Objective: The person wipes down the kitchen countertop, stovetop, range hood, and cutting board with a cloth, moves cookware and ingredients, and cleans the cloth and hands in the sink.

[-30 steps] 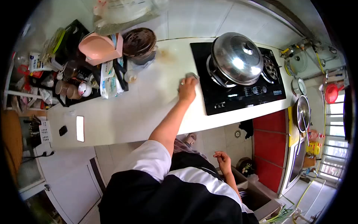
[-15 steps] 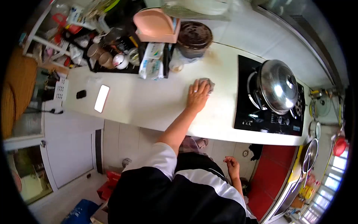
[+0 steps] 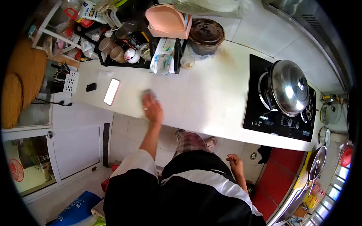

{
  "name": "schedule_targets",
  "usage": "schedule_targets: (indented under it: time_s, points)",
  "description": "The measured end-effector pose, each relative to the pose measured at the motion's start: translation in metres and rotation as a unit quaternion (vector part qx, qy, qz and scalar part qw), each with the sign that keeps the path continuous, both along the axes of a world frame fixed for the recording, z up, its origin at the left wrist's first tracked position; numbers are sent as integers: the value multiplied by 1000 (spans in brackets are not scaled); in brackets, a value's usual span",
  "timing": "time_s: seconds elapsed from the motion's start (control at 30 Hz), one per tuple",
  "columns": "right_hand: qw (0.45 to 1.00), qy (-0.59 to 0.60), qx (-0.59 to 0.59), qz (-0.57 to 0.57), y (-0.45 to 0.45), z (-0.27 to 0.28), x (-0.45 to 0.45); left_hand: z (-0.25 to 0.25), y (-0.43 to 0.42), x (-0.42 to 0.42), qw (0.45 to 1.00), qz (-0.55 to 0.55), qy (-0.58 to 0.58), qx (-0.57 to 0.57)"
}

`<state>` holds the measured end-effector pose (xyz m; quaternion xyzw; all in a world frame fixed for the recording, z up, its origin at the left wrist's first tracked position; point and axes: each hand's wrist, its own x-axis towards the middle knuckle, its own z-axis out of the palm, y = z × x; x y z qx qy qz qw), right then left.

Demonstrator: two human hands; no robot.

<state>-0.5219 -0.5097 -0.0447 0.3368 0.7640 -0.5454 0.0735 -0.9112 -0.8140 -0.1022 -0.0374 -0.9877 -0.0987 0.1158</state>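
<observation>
My left hand (image 3: 152,110) presses a greyish-brown cloth (image 3: 148,93) against the white countertop (image 3: 211,96), slightly blurred by motion. The cloth shows at the fingertips, near the counter's front edge. To the left of that hand lies a phone (image 3: 112,92) with a bright white screen. A small black object (image 3: 91,87) rests beyond the phone. Away from the counter, my right hand (image 3: 235,165) hangs low at my side, its fingers curled in with nothing visible in them.
On the right a black gas stove (image 3: 260,122) carries a lidded steel wok (image 3: 288,86). Along the wall stand a dark lidded pot (image 3: 206,34), a pink container (image 3: 166,20) and a black rack with jars (image 3: 132,55). A white basket of utensils (image 3: 70,82) sits at the left end.
My left hand has swept the cloth leftward and toward the front edge, from near the stove to near the phone. My right hand stays at my side. The view has shifted slightly.
</observation>
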Motion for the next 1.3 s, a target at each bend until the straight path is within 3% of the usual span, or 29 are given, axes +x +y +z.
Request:
schedule_targets:
  time_s: [0.03,0.07,0.17,0.2,0.23,0.3,0.37,0.4,0.43,0.5,0.53,0.57,0.63,0.7,0.8,0.93,1.0,1.03,1.1,1.13,1.17,1.2,1.23,1.3]
  points:
    - [1000,-1,-1,-6,-3,0,-3,28,38,23,995,-63,-13,-70]
    - [1000,-10,-15,21,-5,-2,-7,6,64,44,990,-124,-41,-56]
    - [998,1,-44,54,-7,-13,2,63,149,115,930,-303,-206,27]
    - [995,1,2,102,-4,-1,-7,42,164,137,920,-368,-128,51]
    - [988,2,50,149,0,6,-13,39,177,154,907,-397,-123,66]
    - [990,4,60,128,7,6,-9,47,185,168,866,-474,-131,90]
    - [993,1,69,98,15,5,3,36,184,158,841,-533,-85,27]
    - [992,2,79,95,21,3,13,36,177,147,817,-562,-126,-26]
    - [992,3,88,87,25,2,22,48,174,135,820,-557,-122,-54]
    - [994,0,98,41,28,7,42,70,168,120,898,-422,-124,-34]
    - [994,-4,106,28,31,5,54,59,167,114,925,-350,-147,-26]
    - [993,-9,114,16,29,5,67,34,162,112,953,-291,-85,-29]
    - [995,-19,88,-50,23,4,90,46,183,134,959,-263,-106,10]
    - [992,-21,62,-106,16,2,108,38,198,159,945,-313,-94,14]
    - [991,-55,29,-121,5,-5,127,38,209,192,864,-494,-98,13]
    - [988,-57,42,-135,3,4,126,25,227,192,785,-612,-89,17]
    - [986,-41,62,-147,6,3,120,25,256,182,732,-607,-260,169]
    - [984,-40,62,-164,8,0,117,31,275,177,721,-621,-261,163]
    - [986,-40,77,-141,16,-8,112,42,322,167,591,-419,-575,380]
    - [984,-41,79,-155,21,-6,108,52,343,157,649,-556,-421,304]
    - [985,-33,78,-148,27,-3,102,65,361,151,672,-665,-243,218]
    - [987,-25,77,-139,32,0,96,83,375,155,724,-664,-106,151]
    - [985,-27,80,-148,36,3,89,86,384,158,770,-630,-60,84]
    - [969,29,167,-181,48,8,73,75,394,171,755,-645,-79,88]
